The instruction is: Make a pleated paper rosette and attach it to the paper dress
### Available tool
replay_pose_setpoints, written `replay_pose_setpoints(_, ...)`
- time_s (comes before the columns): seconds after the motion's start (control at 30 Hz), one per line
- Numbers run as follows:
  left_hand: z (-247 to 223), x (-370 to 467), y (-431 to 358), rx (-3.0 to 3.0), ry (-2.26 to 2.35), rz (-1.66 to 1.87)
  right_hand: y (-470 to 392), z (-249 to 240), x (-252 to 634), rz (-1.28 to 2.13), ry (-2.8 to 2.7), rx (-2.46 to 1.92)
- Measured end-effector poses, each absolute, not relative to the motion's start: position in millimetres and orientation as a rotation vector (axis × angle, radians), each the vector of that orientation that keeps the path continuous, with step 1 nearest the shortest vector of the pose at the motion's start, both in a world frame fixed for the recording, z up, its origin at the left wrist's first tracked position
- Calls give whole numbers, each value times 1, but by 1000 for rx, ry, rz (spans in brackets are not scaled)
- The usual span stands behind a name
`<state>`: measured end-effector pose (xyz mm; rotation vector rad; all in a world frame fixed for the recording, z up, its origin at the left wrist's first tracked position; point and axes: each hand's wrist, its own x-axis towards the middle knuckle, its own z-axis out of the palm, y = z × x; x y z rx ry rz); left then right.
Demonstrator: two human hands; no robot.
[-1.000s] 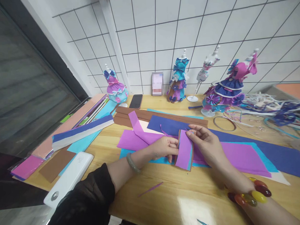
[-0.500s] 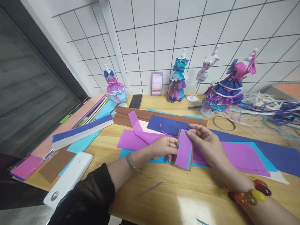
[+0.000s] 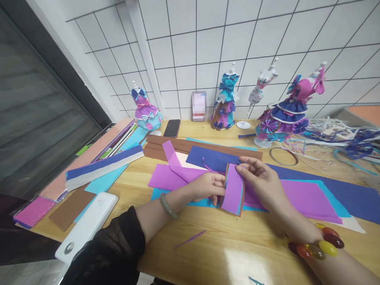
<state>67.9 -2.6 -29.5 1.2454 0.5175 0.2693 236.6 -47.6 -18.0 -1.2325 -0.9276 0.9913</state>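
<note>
A small stack of paper rectangles [image 3: 234,190], purple on top with blue and brown edges showing beneath, is held between my two hands. My left hand [image 3: 207,187] grips its left edge, fingers curled partly behind it. At the upper right corner my right hand [image 3: 262,179] pinches the stack between thumb and fingers. Under and behind it lie purple paper [image 3: 307,198], a dark blue sheet [image 3: 360,197] and light blue paper. A folded purple strip [image 3: 172,155] sticks up left of the stack.
Brown folded paper [image 3: 202,148] lies behind. Dressed miniature mannequins [image 3: 229,99] and a bare one [image 3: 259,88] stand along the tiled wall, near two phones [image 3: 172,128]. Tangled ribbon scraps [image 3: 339,131] sit at right. A white device [image 3: 87,225] and paper packs lie left.
</note>
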Motion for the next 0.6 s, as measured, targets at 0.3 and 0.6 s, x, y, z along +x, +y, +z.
replay_pose_setpoints(0.3,-27,68,-3,1255,526,259,-47,-18,237,988,-937,-1234)
replay_pose_setpoints(0.6,-24,67,-1,1151,482,259,-48,-17,237,979,-943,-1235)
